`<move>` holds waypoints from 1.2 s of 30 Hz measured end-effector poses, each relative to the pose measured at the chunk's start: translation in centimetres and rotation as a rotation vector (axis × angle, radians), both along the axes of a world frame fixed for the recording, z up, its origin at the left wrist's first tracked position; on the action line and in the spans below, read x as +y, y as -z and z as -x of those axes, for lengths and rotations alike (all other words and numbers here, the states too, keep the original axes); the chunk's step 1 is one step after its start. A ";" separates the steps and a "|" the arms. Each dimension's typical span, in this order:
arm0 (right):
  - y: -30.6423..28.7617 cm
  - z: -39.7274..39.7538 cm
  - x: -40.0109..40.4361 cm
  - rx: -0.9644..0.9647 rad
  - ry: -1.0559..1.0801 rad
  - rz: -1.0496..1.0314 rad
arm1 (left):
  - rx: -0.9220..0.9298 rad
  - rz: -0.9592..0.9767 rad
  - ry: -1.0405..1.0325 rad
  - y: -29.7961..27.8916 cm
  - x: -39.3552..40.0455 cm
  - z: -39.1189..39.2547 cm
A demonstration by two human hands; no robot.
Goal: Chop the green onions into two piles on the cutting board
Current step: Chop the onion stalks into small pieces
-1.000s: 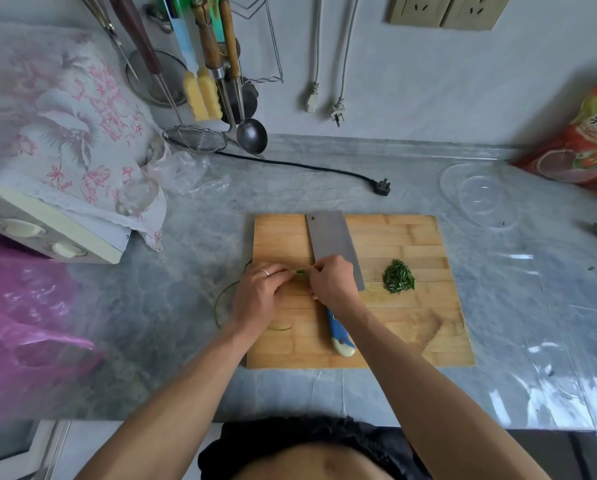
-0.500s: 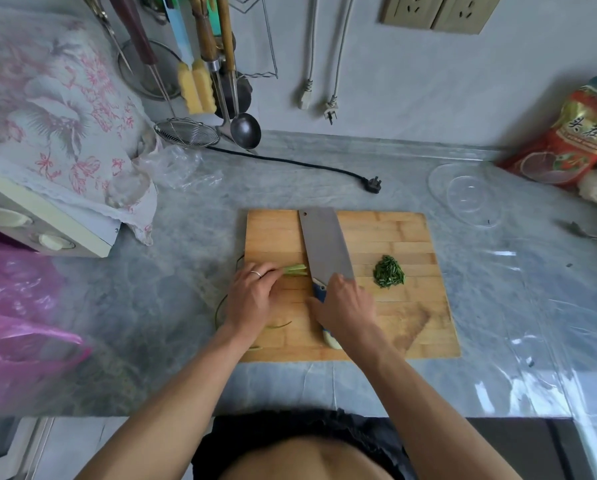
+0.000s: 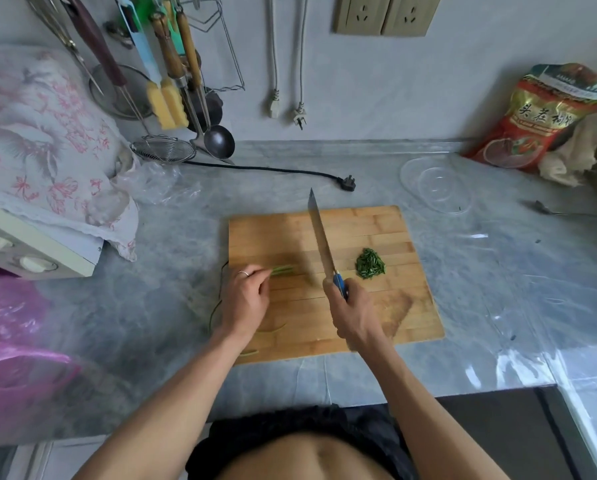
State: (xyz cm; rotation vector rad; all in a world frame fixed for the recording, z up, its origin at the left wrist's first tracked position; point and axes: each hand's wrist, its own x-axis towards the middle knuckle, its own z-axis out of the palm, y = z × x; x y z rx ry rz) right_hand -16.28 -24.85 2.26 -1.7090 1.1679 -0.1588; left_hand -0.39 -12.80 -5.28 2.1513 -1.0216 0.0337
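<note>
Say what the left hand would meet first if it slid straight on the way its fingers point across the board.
The left hand points right along the green onions it pinches; beyond their cut ends, the cleaver blade comes first, though it looks raised, so depth is unclear.

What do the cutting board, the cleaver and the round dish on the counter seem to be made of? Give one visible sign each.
Cutting board: likely bamboo, matt; glued tan strips show.
Cleaver: bright metal blade, probably steel; the blue handle in the right hand looks like plastic.
Round dish: clear glass or plastic; the counter shows through.
</note>
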 end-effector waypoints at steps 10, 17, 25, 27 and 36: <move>-0.2 -0.5 0.8 0.126 -0.252 0.080 | 0.011 -0.115 -0.083 0.8 -0.8 1.4; 0.0 0.1 -0.1 0.112 -0.191 0.054 | -0.039 -0.083 -0.122 0.2 -1.0 1.8; 0.2 -0.3 0.9 0.102 -0.246 0.124 | 0.052 -0.067 -0.119 0.1 -1.9 2.0; 0.2 -0.4 0.8 0.096 -0.246 0.117 | 0.049 -0.068 -0.110 0.0 -2.0 2.0; -0.4 -0.8 0.6 0.088 -0.261 -0.034 | -0.083 -0.208 -0.105 -0.3 -2.0 2.2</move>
